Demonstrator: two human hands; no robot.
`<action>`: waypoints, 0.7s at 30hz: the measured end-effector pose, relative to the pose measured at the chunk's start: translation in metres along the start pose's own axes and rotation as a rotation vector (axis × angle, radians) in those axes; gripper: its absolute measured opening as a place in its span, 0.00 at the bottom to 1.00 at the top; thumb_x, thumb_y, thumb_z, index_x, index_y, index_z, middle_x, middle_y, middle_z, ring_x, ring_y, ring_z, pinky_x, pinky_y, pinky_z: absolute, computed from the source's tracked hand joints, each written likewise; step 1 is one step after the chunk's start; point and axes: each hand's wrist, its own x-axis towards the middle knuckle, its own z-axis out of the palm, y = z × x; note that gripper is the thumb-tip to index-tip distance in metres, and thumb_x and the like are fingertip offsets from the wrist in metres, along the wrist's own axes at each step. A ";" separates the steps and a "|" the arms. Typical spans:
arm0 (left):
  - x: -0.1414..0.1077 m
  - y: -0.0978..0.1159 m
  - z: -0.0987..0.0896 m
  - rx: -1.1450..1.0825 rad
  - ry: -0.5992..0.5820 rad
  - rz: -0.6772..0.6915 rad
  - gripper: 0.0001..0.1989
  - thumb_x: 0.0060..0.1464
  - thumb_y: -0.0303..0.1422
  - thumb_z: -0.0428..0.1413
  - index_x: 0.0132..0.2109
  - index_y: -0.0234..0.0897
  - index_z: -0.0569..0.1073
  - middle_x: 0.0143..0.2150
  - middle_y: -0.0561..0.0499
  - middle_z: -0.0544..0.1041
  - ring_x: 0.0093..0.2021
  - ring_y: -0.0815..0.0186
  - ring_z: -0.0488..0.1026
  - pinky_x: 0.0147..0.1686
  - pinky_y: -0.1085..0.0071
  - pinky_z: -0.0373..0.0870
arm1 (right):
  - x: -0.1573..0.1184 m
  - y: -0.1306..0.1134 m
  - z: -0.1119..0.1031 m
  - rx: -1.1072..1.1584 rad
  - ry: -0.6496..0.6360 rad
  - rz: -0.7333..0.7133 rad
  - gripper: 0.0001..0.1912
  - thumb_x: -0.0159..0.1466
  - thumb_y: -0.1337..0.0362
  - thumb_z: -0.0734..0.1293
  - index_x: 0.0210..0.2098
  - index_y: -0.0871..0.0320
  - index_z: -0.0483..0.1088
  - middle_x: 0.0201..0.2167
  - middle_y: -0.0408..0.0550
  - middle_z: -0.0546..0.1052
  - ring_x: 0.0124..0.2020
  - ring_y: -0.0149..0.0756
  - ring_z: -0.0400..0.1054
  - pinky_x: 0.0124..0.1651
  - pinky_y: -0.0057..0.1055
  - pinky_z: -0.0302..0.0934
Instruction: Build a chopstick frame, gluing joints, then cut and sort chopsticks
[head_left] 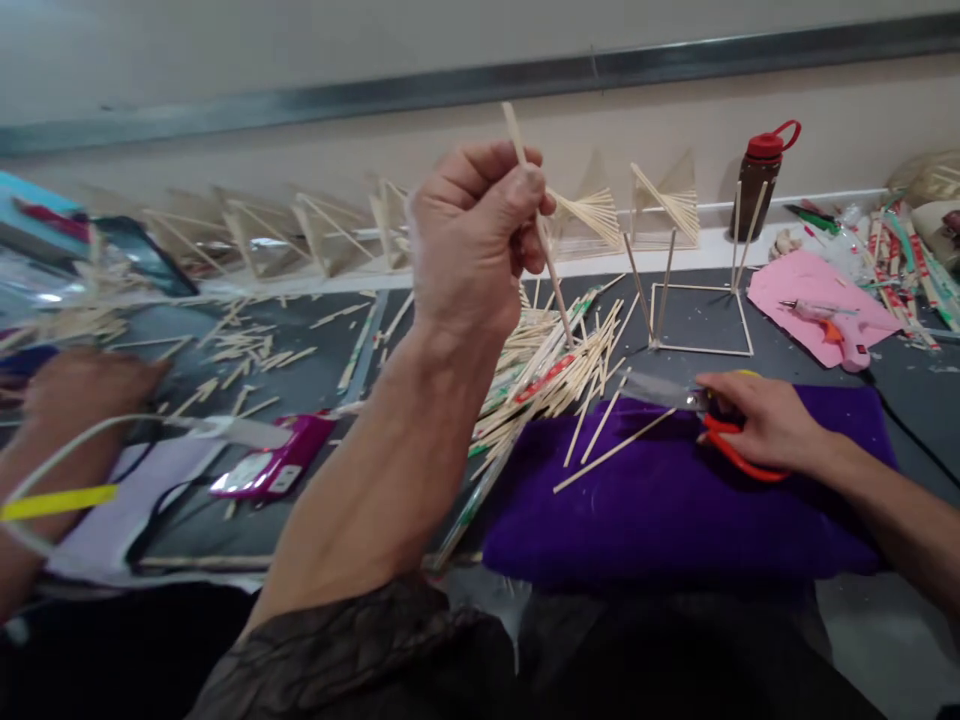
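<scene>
Raised in the middle of the view, my left hand (484,235) pinches a thin wooden stick (555,275) that slants down toward a pile of loose sticks (592,355). At the right, my right hand (750,415) is closed around the orange handles of a pair of scissors (731,450), whose blades point left over a folded purple cloth (675,520). Several sticks lie on the cloth near the blades, one of them a long stick (615,452). Behind the cloth is a square stick frame (705,350) with upright sticks at two corners.
A pink sheet (787,285) bears a glue gun (840,325), its cable running right. A dark bottle (754,185) stands behind. Twisted stick models (592,215) line the wall. At left are another person's hand (90,385), a magenta packet (289,460) and scattered sticks.
</scene>
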 end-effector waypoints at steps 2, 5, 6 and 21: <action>-0.014 0.012 0.004 -0.021 0.048 -0.064 0.04 0.53 0.25 0.61 0.34 0.35 0.73 0.19 0.59 0.72 0.12 0.78 0.58 0.09 0.80 0.50 | -0.004 0.004 -0.013 -0.113 -0.011 0.067 0.28 0.58 0.55 0.70 0.57 0.57 0.69 0.41 0.53 0.80 0.39 0.43 0.74 0.39 0.34 0.64; -0.034 0.023 0.008 -0.045 0.108 -0.131 0.05 0.57 0.27 0.60 0.33 0.35 0.72 0.18 0.59 0.71 0.13 0.78 0.59 0.10 0.80 0.47 | -0.018 0.010 -0.034 -0.267 -0.065 0.137 0.27 0.61 0.53 0.68 0.58 0.55 0.69 0.49 0.55 0.79 0.45 0.47 0.74 0.39 0.35 0.63; -0.041 0.024 0.009 -0.051 0.115 -0.143 0.06 0.57 0.30 0.61 0.33 0.35 0.72 0.19 0.59 0.71 0.14 0.78 0.60 0.10 0.80 0.48 | -0.024 0.012 -0.041 -0.315 -0.096 0.163 0.27 0.62 0.53 0.67 0.58 0.55 0.69 0.50 0.55 0.78 0.45 0.47 0.74 0.38 0.34 0.63; -0.088 -0.071 -0.018 -0.270 0.317 -0.355 0.22 0.40 0.45 0.69 0.39 0.39 0.74 0.25 0.57 0.77 0.23 0.71 0.75 0.16 0.81 0.61 | 0.006 -0.031 -0.071 -0.822 -0.436 0.062 0.15 0.62 0.74 0.61 0.43 0.57 0.76 0.33 0.56 0.78 0.29 0.40 0.70 0.32 0.35 0.51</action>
